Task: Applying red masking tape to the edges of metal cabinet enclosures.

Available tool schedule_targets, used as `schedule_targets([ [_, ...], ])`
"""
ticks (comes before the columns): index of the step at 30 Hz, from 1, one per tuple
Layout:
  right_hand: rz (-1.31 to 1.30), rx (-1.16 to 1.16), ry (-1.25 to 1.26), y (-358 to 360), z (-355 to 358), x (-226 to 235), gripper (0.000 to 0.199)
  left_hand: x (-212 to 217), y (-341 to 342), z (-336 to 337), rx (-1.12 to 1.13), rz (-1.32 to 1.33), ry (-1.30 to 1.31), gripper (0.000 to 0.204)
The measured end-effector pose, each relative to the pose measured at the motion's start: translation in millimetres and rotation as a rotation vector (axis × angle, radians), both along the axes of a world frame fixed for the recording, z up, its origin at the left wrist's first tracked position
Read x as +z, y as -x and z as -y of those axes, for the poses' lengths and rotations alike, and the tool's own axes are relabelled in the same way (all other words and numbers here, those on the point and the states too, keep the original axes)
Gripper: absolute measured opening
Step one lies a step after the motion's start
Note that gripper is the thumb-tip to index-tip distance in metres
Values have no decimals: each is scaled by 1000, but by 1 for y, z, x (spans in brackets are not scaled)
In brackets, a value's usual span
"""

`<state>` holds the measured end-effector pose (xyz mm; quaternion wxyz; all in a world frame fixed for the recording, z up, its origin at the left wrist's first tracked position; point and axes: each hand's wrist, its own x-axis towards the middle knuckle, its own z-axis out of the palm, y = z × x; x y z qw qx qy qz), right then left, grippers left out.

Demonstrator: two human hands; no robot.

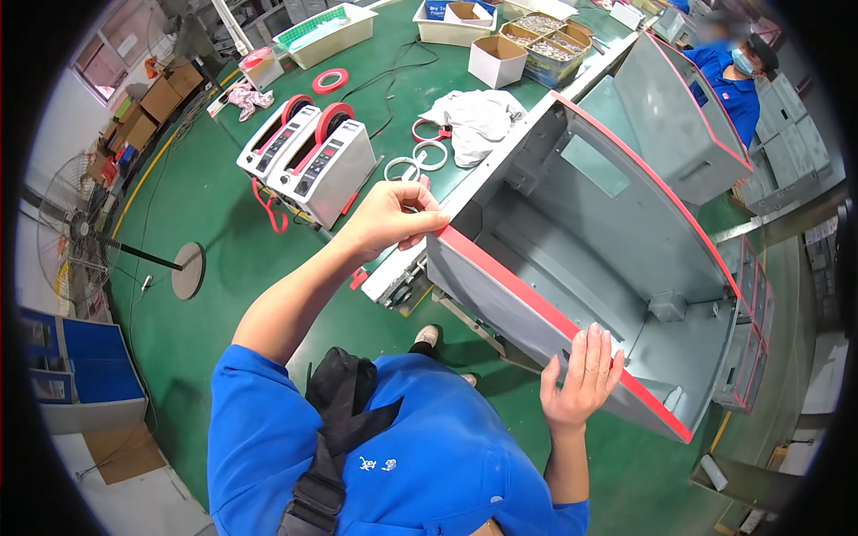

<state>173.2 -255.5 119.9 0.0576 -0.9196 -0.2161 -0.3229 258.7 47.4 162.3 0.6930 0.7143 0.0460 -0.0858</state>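
Note:
A large grey sheet-metal housing with red tape along its edges lies open in front of me on the green workbench. My left hand pinches the near left corner of the housing, at the end of the red tape strip on the front rim. My right hand rests flat on the same front rim further right, fingers spread over the red strip. Both forearms are bare below blue sleeves.
Two white tape dispensers with red rolls stand on the green table to the left. Empty tape rings, a white cloth, boxes and trays lie behind. A second grey housing and a person in blue are at far right. A fan stands left.

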Motion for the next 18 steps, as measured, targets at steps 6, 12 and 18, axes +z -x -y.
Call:
schedule_targets([
  [6, 7, 3, 7, 0, 0, 2, 37, 4, 1, 2, -14, 14, -6, 14],
  [12, 13, 3, 12, -1, -1, 2, 36, 2, 1, 0, -32, 25, -12, 14],
  [18, 12, 1, 7, -1, -1, 2, 37, 3, 1, 2, -37, 37, -22, 13],
])
